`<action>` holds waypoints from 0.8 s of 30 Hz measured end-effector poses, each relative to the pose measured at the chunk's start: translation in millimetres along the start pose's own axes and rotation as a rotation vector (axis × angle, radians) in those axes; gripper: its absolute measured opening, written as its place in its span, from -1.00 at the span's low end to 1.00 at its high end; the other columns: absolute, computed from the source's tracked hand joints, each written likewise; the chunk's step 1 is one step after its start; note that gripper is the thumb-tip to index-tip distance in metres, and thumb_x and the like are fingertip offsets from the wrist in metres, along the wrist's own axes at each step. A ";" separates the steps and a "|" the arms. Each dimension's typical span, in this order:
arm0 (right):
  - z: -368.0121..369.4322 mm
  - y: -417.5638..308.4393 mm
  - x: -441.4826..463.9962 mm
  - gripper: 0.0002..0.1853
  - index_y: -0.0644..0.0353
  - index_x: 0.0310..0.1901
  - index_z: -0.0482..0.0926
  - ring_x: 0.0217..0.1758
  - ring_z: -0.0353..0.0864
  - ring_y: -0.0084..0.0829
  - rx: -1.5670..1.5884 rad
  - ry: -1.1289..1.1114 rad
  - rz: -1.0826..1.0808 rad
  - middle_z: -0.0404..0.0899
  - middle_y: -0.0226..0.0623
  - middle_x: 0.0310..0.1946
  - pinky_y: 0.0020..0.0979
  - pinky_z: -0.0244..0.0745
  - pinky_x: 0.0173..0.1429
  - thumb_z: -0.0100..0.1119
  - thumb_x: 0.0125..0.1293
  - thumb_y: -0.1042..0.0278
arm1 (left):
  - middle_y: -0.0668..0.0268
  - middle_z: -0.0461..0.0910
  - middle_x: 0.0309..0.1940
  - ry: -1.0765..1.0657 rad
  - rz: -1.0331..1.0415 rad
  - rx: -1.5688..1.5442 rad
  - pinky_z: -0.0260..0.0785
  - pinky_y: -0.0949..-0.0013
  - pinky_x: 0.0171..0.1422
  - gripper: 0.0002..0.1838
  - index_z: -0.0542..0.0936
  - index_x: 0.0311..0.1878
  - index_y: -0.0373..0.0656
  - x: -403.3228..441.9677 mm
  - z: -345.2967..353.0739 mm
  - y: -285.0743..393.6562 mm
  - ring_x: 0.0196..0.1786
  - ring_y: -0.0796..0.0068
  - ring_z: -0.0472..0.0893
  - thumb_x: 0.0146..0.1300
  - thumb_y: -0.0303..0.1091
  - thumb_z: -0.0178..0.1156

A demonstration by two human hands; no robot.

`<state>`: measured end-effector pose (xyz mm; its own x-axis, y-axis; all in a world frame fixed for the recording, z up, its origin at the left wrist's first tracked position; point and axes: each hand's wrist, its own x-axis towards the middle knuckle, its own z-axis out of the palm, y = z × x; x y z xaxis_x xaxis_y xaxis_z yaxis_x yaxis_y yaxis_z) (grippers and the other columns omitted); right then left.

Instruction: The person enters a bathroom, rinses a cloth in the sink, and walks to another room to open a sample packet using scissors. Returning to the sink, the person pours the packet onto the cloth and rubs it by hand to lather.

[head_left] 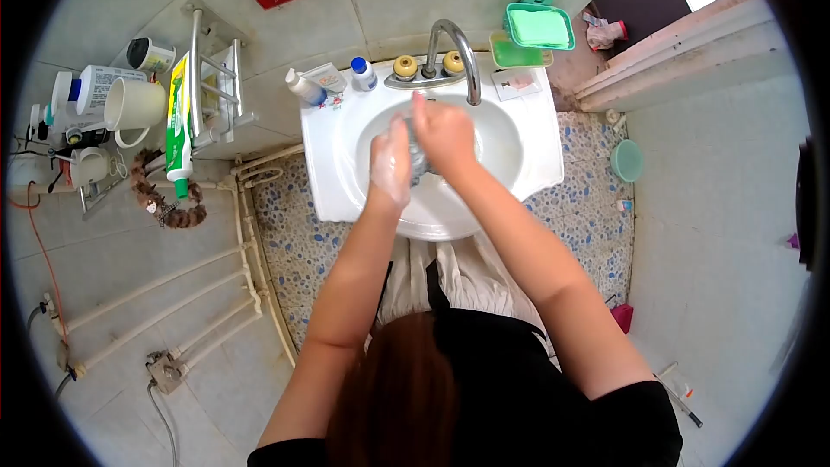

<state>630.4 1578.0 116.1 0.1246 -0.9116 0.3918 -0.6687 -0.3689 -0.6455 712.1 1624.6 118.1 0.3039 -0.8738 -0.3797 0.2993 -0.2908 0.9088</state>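
Both my hands are over the white sink [328, 173], close together. Between them is a wet, grey-blue cloth [418, 160], bunched up, its exact kind too small to make out. White suds coat my left hand [391, 160], which is closed on the cloth from the left side. My right hand [445, 134] is curled in a fist against the cloth on the other side. The curved chrome faucet [448, 30] rises just behind my hands, with a round yellowish knob [405, 67] at its base.
At the sink's back left stand a pump bottle [305, 86] and a blue-capped bottle [363, 74]. A green soap dish [540, 28] sits at the back right. On the left wall, a metal rack [197, 78] holds a toothpaste tube [179, 125] and a cup [136, 105].
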 end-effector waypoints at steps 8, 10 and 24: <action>1.1 4.7 -12.1 -0.51 0.19 -0.72 0.50 -0.66 0.46 -0.08 -0.046 -0.051 -0.044 0.47 -0.15 -0.73 -0.19 0.37 -0.52 -0.03 0.29 0.08 | 0.43 0.38 -0.52 -0.123 -0.124 -0.145 0.23 0.46 -0.38 -0.56 0.49 -0.37 -0.29 10.1 -9.1 6.4 -0.41 0.64 0.34 0.36 -0.06 -0.08; -17.4 2.9 3.3 -0.49 0.24 -0.69 0.51 -0.58 0.47 -0.04 0.062 -0.264 0.168 0.48 -0.11 -0.70 -0.18 0.38 -0.46 -0.05 0.29 0.03 | 0.40 0.44 -0.47 -0.155 -0.068 -0.126 0.27 0.49 -0.30 -0.60 0.51 -0.33 -0.27 6.2 -10.1 6.3 -0.37 0.63 0.40 0.35 -0.08 -0.06; -82.5 13.1 17.0 -0.77 0.07 -0.17 0.52 -0.30 0.53 -0.25 0.249 -0.586 -0.253 0.47 -0.23 -0.31 -0.33 0.44 -0.17 0.16 0.10 0.31 | 0.41 0.44 -0.37 -0.467 0.296 0.593 0.22 0.56 -0.12 -0.85 0.45 -0.13 -0.13 18.3 -59.5 47.8 -0.29 0.66 0.35 0.32 -0.45 -0.10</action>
<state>563.3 1572.6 168.4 0.6778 -0.7139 0.1759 -0.3874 -0.5502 -0.7398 785.8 1617.9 144.3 -0.1530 -0.9814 -0.1163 -0.3033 -0.0653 0.9506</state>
